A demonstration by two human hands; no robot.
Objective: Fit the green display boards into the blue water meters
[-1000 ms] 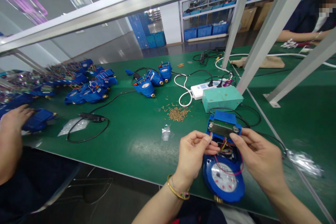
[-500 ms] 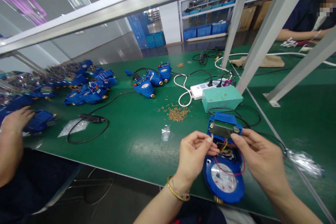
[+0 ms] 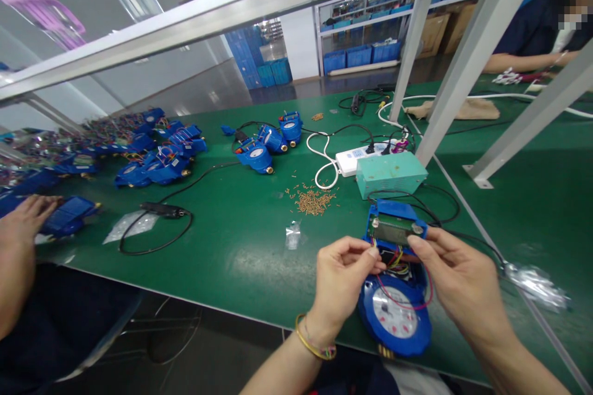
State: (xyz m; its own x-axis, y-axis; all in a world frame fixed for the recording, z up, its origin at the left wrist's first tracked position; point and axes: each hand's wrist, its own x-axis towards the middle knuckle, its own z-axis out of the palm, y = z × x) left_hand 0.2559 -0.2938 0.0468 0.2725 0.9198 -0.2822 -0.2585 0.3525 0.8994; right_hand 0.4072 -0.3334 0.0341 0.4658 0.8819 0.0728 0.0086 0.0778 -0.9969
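A blue water meter with a white dial lies at the bench's front edge, its upper housing open. Inside the raised part sits a circuit board with a display. My right hand grips the right edge of that raised part, thumb on the board's corner. My left hand is closed, thumb and fingers pinched at the thin wires on the housing's left side. Red and black wires loop over the dial. The exact wire between my left fingertips is hidden.
Loose brass screws lie in a pile beyond my left hand. A turquoise box and white power strip stand behind the meter. Several blue meters sit farther left. A co-worker's hand touches another meter. Metal posts rise at right.
My left hand has shifted very slightly down, still pinched at the wires. My right hand keeps its grip. The co-worker's hand at left has lowered onto a blue meter.
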